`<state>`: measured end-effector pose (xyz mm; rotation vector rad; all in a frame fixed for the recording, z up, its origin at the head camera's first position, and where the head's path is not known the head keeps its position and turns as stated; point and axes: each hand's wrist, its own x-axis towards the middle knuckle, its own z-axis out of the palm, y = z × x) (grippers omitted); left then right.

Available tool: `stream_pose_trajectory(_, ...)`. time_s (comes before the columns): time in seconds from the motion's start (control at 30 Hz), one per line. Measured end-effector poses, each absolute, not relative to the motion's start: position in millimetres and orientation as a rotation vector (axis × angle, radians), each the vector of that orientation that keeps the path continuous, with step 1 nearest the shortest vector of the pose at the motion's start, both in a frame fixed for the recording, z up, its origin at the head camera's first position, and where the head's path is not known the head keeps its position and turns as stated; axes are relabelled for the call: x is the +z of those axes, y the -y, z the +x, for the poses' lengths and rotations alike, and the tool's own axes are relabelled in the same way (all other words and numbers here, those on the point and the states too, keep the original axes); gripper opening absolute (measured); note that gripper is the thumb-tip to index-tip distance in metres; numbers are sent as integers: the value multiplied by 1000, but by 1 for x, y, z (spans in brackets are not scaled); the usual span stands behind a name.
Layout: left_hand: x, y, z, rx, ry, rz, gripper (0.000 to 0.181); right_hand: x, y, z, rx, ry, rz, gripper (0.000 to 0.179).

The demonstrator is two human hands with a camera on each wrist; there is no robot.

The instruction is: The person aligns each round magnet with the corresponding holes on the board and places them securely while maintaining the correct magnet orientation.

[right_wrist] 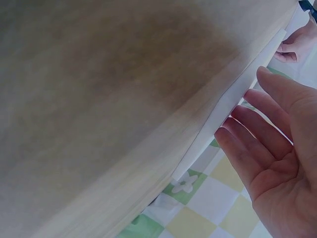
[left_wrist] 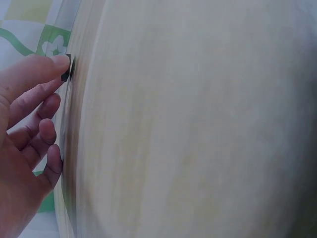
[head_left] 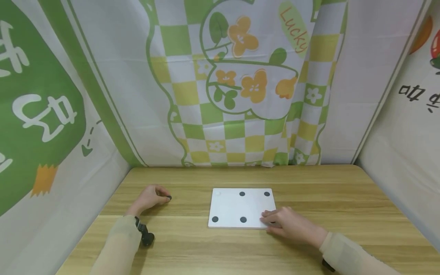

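Note:
A small black disc [left_wrist: 65, 74] is pinched between the thumb and index finger of my left hand [head_left: 151, 198], low over the left part of the table. The other fingers of that hand curve loosely, as the left wrist view shows. To the right lies a white rectangular board [head_left: 228, 206] with several dark round spots [head_left: 243, 219] along its far and near sides. A faint pale round mark [head_left: 218, 193] shows at its far left corner. My right hand [head_left: 292, 225] lies over the board's near right corner with fingers extended, covering part of it.
The wooden table [head_left: 192, 248] carries the board near its middle. A patterned cloth [head_left: 247, 95] hangs behind the far edge, with printed cloths at both sides. A black strapped device [head_left: 146, 235] sits on the left wrist.

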<state>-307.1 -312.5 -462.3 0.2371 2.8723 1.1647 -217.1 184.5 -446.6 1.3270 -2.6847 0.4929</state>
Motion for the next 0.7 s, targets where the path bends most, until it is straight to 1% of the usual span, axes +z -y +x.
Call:
stream_pose_trajectory(0.27,-464,308,-308,1165,-2862,188,23,-450,-185,-218,501,2680,1324,27)
stream_pose_trajectory(0.47,-460,299,-308,1124,-2889,180,23,-450,-185,-218,505,2695,1313,28)
stream_pose_trajectory(0.7,-457,290,-313,1180,-2877,206,22,-451,-186,-219,501,2673,1320,27)
